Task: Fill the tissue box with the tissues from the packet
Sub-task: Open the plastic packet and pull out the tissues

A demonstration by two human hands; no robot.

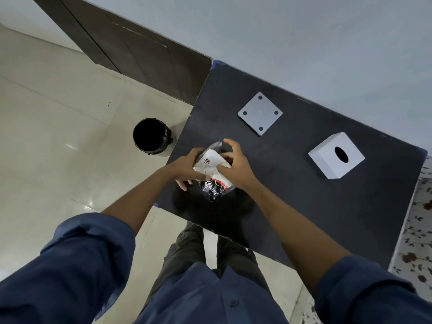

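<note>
Soft, even indoor light, somewhat dim, with a cool grey cast. Glare patches shine on the floor tiles [70, 146] at left. A faint shadow lies on the dark table [292, 183] under the hands. Wide-angle distortion bends and tilts the edges. The near sleeves [77, 265] are slightly blurred.

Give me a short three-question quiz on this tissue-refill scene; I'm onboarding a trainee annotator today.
1. True or false: the white tissue box lies on the floor.
2. What are the left hand and right hand holding together?
A. tissue packet
B. base plate
C. bin
3. Fill in: the square base plate has ____ dark dots.

Key:
1. False; it stands on the black table.
2. A, the tissue packet.
3. Four.
</note>
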